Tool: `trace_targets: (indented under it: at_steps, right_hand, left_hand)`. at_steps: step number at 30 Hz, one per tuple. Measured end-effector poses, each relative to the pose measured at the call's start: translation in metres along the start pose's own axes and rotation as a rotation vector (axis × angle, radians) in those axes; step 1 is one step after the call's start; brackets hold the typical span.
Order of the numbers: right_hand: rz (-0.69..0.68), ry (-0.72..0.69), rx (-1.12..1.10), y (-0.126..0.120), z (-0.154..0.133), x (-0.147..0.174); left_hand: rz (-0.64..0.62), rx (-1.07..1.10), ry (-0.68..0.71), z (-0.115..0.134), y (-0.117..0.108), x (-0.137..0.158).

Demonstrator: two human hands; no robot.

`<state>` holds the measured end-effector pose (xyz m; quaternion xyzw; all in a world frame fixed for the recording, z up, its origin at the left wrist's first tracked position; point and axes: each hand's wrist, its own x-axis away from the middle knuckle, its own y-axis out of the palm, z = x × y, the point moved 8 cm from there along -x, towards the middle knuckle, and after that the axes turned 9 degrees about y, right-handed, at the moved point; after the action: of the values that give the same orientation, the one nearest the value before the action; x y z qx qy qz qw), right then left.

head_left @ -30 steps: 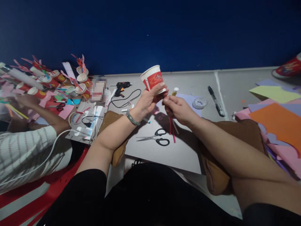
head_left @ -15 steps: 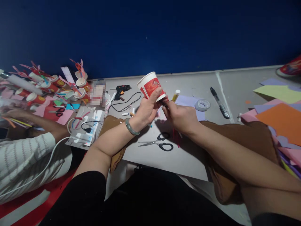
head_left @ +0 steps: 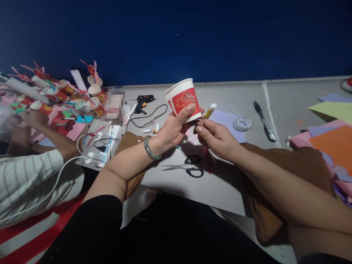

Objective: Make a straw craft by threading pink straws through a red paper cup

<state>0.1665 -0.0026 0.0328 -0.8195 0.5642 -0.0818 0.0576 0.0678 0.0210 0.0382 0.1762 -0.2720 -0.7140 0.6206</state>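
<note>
Above the grey worktop (head_left: 176,179), near its middle, a red-and-white paper cup (head_left: 183,99) was held tilted, mouth up and to the far left, by the left hand (head_left: 176,128), whose fingers curled around its lower wall. The right hand (head_left: 213,137) met the cup's base, thumb and fingertips pinched on something small and dark that could not be identified. The step looked like fixing a piece to the cup's bottom; the next move would call for a steady cup and fine pressure at that spot. The cup's red panel bore a pale swirling design, no legible writing. Just beneath lay black-handled scissors (head_left: 189,169); farther off, a glue gun (head_left: 144,99), a tape roll (head_left: 242,123) and a marker (head_left: 264,121).
</note>
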Motion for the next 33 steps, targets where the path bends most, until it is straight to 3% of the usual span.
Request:
trace_targets:
  at_steps: [11, 17, 25, 28, 33]
  right_hand:
    - [0.227, -0.178, 0.480, -0.008, -0.010, 0.003]
    - [0.194, -0.184, 0.386, -0.007, -0.002, -0.002]
    - [0.200, -0.083, 0.124, -0.010, 0.013, -0.006]
    - [0.254, -0.127, 0.139, -0.015, 0.011, -0.004]
    - [0.300, -0.212, 0.257, -0.015, -0.002, 0.002]
  left_hand:
    - [0.008, -0.042, 0.016, -0.008, -0.012, -0.009]
    - [0.009, -0.094, 0.016, -0.007, -0.014, -0.009]
    - [-0.134, -0.152, 0.005, -0.007, -0.008, -0.010]
    - [-0.193, -0.138, 0.019, -0.012, -0.005, -0.008]
    - [-0.184, -0.167, 0.046, -0.013, -0.007, -0.006]
